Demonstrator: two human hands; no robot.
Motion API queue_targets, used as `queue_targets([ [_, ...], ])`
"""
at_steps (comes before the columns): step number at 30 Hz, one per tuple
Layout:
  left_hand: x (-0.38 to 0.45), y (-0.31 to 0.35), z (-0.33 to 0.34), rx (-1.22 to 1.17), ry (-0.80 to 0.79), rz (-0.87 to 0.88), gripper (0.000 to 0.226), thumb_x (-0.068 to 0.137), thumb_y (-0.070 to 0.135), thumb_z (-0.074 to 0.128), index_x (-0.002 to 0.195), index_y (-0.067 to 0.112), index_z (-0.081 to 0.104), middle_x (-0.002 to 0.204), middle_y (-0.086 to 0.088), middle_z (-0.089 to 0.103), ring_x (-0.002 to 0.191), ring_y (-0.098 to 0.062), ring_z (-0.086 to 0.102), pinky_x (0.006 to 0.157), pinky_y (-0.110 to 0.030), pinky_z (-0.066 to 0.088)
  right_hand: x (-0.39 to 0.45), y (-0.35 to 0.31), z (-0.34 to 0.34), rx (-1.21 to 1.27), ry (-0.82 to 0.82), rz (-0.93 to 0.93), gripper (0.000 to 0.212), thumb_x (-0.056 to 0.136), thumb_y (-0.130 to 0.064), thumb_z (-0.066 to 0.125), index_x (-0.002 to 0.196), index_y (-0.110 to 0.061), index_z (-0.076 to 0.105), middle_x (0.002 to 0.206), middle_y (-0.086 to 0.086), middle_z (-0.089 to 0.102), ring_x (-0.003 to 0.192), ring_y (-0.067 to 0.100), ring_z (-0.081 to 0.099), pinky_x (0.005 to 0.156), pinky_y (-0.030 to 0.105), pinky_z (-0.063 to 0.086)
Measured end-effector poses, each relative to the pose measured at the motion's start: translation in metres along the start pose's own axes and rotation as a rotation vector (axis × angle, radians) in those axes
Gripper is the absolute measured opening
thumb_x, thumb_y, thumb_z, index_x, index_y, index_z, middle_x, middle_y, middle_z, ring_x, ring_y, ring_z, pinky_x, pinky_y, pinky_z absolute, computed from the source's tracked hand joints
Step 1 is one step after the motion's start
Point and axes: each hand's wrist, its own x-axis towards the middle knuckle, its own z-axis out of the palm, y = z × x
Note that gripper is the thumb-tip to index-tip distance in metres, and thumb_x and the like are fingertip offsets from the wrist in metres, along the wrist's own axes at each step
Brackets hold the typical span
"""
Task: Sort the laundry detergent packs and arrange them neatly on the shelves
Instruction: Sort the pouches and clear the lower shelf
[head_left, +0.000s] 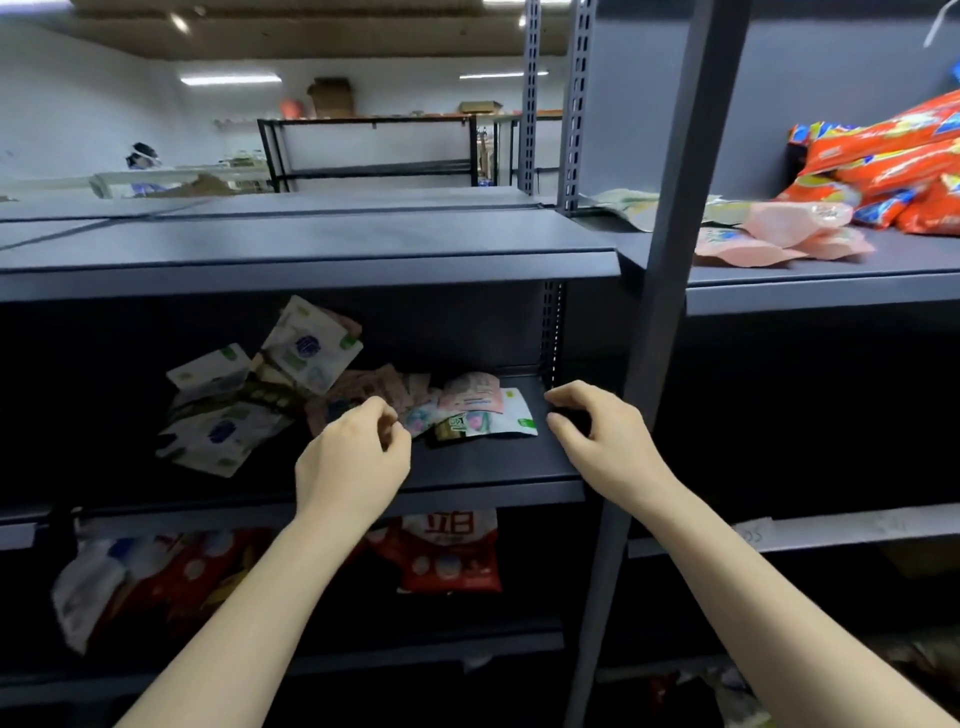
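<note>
On the middle shelf lies a loose heap of detergent packs: white-and-green packs at the left and back, pink packs in the middle, a white pack with a green corner at the right. My left hand hovers over the shelf front with fingers curled, close to the pink packs and holding nothing. My right hand is at the shelf's right end beside the upright, fingers loosely curled and empty.
A grey steel upright stands just right of my right hand. Red packs fill the shelf below. On the upper right shelf lie orange-red packs and pink packs. The top shelf board is bare.
</note>
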Motion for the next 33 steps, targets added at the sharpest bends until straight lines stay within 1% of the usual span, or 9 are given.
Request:
queue_targets([
  [3,0.002,-0.019,0.007,0.016,-0.052,-0.053,0.012,0.093,0.032,0.045,0.095,0.025,0.055,0.075,0.010,0.056,0.069,-0.015,0.054,0.055,-0.027,0.037,0.005,0.004,0.022,-0.016,-0.063,0.005,0.025,0.092,-0.025,0.055,0.116,-0.023,0.060,0.113,-0.010,0.062,0.109,0.009,0.053,0.091,0.027,0.042],
  [6,0.009,-0.032,0.016,0.024,-0.090,-0.101,0.012,0.094,0.033,0.045,0.097,0.026,0.055,0.083,0.008,0.060,0.074,-0.016,0.057,0.061,-0.029,0.045,0.014,0.012,0.041,-0.005,-0.116,0.019,0.026,0.092,-0.027,0.054,0.117,-0.024,0.059,0.114,-0.014,0.059,0.113,0.007,0.050,0.093,0.026,0.040],
  [9,0.019,-0.043,0.027,0.038,-0.136,-0.140,0.012,0.094,0.033,0.045,0.098,0.026,0.054,0.085,0.007,0.062,0.075,-0.016,0.059,0.065,-0.031,0.051,0.026,0.023,0.057,0.004,-0.144,0.046,0.028,0.091,-0.026,0.055,0.118,-0.022,0.059,0.117,-0.009,0.060,0.115,0.009,0.051,0.094,0.026,0.041],
  [14,0.044,-0.056,0.047,0.104,-0.121,-0.175,0.025,0.094,0.035,0.044,0.110,0.019,0.053,0.093,0.000,0.062,0.077,-0.022,0.058,0.059,-0.030,0.044,0.052,0.047,0.081,0.016,-0.199,0.082,0.031,0.089,-0.026,0.055,0.119,-0.020,0.059,0.118,-0.006,0.061,0.114,0.011,0.052,0.088,0.023,0.040],
  [19,0.066,-0.067,0.067,0.171,-0.170,-0.254,0.020,0.090,0.036,0.046,0.089,0.017,0.053,0.087,-0.004,0.061,0.073,-0.024,0.056,0.064,-0.032,0.048,0.081,0.069,0.100,-0.018,-0.272,0.163,0.031,0.089,-0.030,0.054,0.120,-0.026,0.057,0.122,-0.008,0.058,0.109,0.013,0.054,0.078,0.024,0.039],
  [21,0.073,-0.072,0.073,0.193,-0.203,-0.287,0.022,0.088,0.036,0.048,0.094,0.016,0.055,0.091,-0.005,0.061,0.078,-0.027,0.056,0.065,-0.031,0.045,0.090,0.075,0.107,-0.049,-0.295,0.177,0.033,0.088,-0.029,0.055,0.121,-0.025,0.057,0.125,-0.007,0.057,0.111,0.016,0.055,0.078,0.026,0.041],
  [24,0.080,-0.082,0.083,0.170,-0.246,-0.323,0.029,0.088,0.036,0.048,0.107,0.016,0.057,0.103,-0.009,0.061,0.092,-0.031,0.059,0.068,-0.030,0.041,0.099,0.079,0.117,-0.083,-0.327,0.173,0.035,0.090,-0.029,0.055,0.124,-0.022,0.056,0.128,-0.002,0.057,0.114,0.021,0.055,0.088,0.031,0.046],
  [28,0.094,-0.093,0.098,0.167,-0.267,-0.317,0.035,0.095,0.039,0.039,0.124,0.024,0.054,0.120,-0.010,0.060,0.105,-0.032,0.058,0.079,-0.033,0.046,0.104,0.080,0.130,-0.099,-0.344,0.163,0.037,0.092,-0.031,0.055,0.126,-0.019,0.055,0.128,0.002,0.056,0.112,0.023,0.056,0.091,0.035,0.047],
  [33,0.120,-0.110,0.122,0.162,-0.285,-0.266,0.034,0.100,0.034,0.033,0.123,0.019,0.054,0.124,-0.013,0.058,0.110,-0.033,0.056,0.085,-0.037,0.048,0.119,0.079,0.146,-0.151,-0.327,0.164,0.037,0.093,-0.032,0.055,0.125,-0.015,0.056,0.125,0.007,0.057,0.110,0.027,0.056,0.089,0.038,0.048],
])
